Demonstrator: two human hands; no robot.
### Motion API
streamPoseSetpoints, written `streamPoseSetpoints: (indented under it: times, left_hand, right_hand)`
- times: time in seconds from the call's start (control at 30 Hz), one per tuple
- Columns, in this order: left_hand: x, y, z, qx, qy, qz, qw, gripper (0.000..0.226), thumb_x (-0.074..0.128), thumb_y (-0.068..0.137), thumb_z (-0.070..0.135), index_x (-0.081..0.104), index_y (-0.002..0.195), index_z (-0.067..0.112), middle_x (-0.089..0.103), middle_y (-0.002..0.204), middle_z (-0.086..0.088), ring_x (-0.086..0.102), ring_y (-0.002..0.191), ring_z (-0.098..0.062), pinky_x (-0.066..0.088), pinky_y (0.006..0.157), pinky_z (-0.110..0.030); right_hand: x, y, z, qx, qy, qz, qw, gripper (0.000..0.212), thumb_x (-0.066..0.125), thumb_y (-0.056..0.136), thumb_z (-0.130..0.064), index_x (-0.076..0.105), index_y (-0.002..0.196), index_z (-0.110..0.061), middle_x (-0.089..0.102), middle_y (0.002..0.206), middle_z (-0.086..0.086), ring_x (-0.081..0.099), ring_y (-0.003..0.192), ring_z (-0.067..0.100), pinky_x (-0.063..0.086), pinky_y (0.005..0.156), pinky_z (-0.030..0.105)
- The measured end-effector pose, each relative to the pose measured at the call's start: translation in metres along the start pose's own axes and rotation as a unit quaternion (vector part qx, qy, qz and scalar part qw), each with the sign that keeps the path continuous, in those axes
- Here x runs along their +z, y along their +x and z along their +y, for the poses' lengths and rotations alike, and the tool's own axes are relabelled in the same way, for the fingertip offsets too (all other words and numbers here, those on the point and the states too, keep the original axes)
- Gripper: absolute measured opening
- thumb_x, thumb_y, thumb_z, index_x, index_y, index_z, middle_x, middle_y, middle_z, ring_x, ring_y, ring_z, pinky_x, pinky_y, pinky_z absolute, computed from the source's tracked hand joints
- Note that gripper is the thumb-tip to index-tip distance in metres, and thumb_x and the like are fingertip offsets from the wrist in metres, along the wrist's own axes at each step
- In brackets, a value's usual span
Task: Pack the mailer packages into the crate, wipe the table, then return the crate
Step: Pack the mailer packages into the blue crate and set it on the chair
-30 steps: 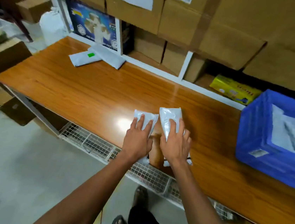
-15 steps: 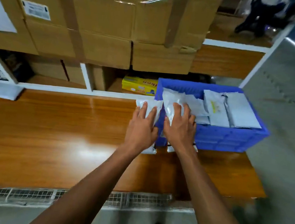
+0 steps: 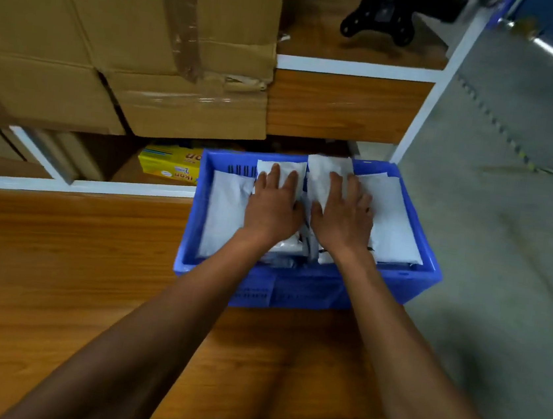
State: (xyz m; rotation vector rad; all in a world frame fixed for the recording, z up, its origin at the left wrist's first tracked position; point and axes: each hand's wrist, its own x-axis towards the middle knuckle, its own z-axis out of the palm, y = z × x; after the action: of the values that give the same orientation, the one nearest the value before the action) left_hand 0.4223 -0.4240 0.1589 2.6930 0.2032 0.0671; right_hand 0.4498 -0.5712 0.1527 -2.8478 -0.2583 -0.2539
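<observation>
- Nearest to the camera is the wooden worktop [image 3: 52, 287]. Both forearms reach over it toward the blue crate [image 3: 308, 282], which stands at the right end of the worktop, near its right edge.
- The left hand [image 3: 273, 209] lies palm down, fingers almost straight, on a white mailer package [image 3: 281, 170]. The right hand [image 3: 343, 217] lies the same way on a second mailer package [image 3: 320, 176]. Whether the thumbs hold the packages from below, I cannot tell; the grip of each hand looks flat and loose, not closed around anything.
- Both packages are already inside the crate, on top of other mailers: one flat mailer at the left side [image 3: 224, 213] and a larger one at the right side [image 3: 394, 222].
- To do this step well, I think the hands should press the two packages down flat, side by side, so that no corner stands above the rim, and then lift straight up so that nothing is pulled out again.
- The crate looks rather full, so the packages may slide over each other.
- Just behind the crate, on the lower shelf, lies a yellow box [image 3: 169, 166]. Above it hang large cardboard boxes [image 3: 130, 55]. They are close over the far rim and leave little room there.
- At the right is the grey floor [image 3: 502, 269].
</observation>
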Motion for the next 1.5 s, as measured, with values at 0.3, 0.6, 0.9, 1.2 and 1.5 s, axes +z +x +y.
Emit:
streamPoseSetpoints:
  times: [0.3,0.6,0.9,1.2,1.5]
  left_hand:
    - [0.053,0.03,-0.016,-0.07,0.062,-0.093,0.991,0.086,0.037,0.105,0.061,-0.003,0.171,0.021,-0.018,0.175,-0.016,-0.015,0.161,-0.043,0.001,0.13,-0.057]
    - [0.07,0.028,-0.015,-0.052,0.095,-0.096,0.989,0.105,0.057,0.099,0.058,-0.008,0.169,0.016,-0.024,0.173,-0.021,-0.018,0.159,-0.047,0.003,0.13,-0.06]
    - [0.038,0.015,-0.029,0.023,0.012,-0.059,0.998,0.091,0.052,0.105,0.046,0.001,0.17,0.01,-0.009,0.175,-0.022,-0.008,0.163,-0.041,0.002,0.132,-0.053]
    - [-0.06,-0.13,-0.117,0.037,-0.115,0.091,0.988,0.057,0.058,0.097,0.019,0.049,0.152,0.01,0.049,0.154,-0.015,0.046,0.141,-0.034,0.042,0.118,-0.045]
    - [-0.1,-0.328,-0.335,-0.129,-0.083,0.094,0.984,0.045,0.053,0.104,0.025,0.055,0.148,0.014,0.055,0.144,-0.012,0.053,0.128,-0.034,0.047,0.104,-0.045]
  right_hand:
    - [0.058,0.03,0.005,0.0,0.034,-0.063,0.997,0.071,0.027,0.109,-0.059,0.012,0.169,-0.025,0.004,0.175,0.02,0.002,0.159,0.047,0.012,0.127,0.061]
    - [0.076,0.031,0.016,0.003,0.02,-0.078,0.997,0.07,0.035,0.11,-0.045,0.012,0.168,-0.013,0.005,0.171,0.03,0.011,0.157,0.052,0.023,0.124,0.063]
    - [0.051,0.019,-0.003,-0.013,0.063,-0.055,0.996,0.063,0.038,0.113,-0.025,0.017,0.165,0.002,0.009,0.174,0.026,0.007,0.162,0.041,0.008,0.131,0.048]
    - [0.017,-0.115,-0.133,-0.089,0.217,0.036,0.972,0.039,0.054,0.102,-0.005,0.056,0.141,-0.003,0.06,0.135,0.02,0.058,0.121,0.035,0.051,0.104,0.048]
    - [0.091,-0.262,-0.328,-0.209,0.231,-0.078,0.947,0.033,0.059,0.102,-0.015,0.061,0.135,-0.012,0.06,0.129,0.008,0.056,0.117,0.029,0.051,0.1,0.045]
